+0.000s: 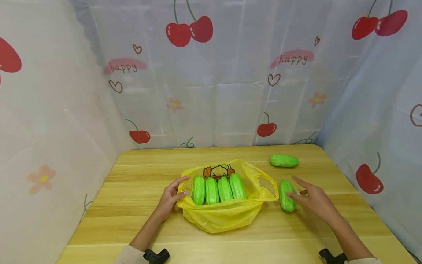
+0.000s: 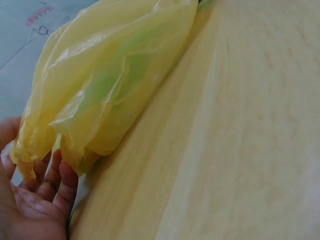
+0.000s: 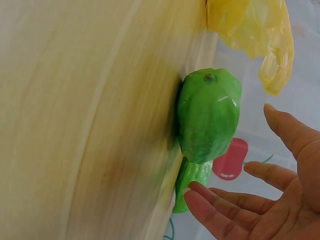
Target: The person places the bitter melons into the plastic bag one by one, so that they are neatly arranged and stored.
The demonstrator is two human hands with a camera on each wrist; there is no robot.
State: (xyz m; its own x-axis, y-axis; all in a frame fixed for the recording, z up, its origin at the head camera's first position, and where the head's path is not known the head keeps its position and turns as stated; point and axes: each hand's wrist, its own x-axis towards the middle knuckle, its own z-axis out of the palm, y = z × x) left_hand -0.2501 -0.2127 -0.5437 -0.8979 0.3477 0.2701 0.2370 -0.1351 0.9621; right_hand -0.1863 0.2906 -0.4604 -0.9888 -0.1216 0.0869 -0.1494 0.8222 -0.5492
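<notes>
A patterned curtain (image 1: 224, 82) encloses your work area at the back and on both sides. Within it, a wooden desk (image 1: 132, 198) carries every item under inspection. Near its middle sits a yellow plastic bag (image 1: 221, 220), its mouth gaping upward.

Your left hand (image 1: 169, 198) grips the bag at its left edge, thumb and fingers to either side of the plastic. Your right hand (image 1: 312, 201) holds nothing; its fingers are spread at the near gourd (image 1: 286, 202), and the right wrist view shows no firm contact.

Six green gourds are counted. Four bagged gourds (image 1: 212, 191) lie side by side in a row inside the bag. The near gourd lies on the desk between the bag and your right hand. The far gourd (image 1: 284, 161) lies crosswise beyond it, toward the back right. The smallest item noted, the bag handle (image 1: 273, 182), loops out just beside the near gourd.

In my assessment, you are at the loading step, reaching for the fifth gourd. The next move appears to call for closing your right hand round it, lifting it clear of the handle and setting it beside the row, with your left hand steadying the rim.
</notes>
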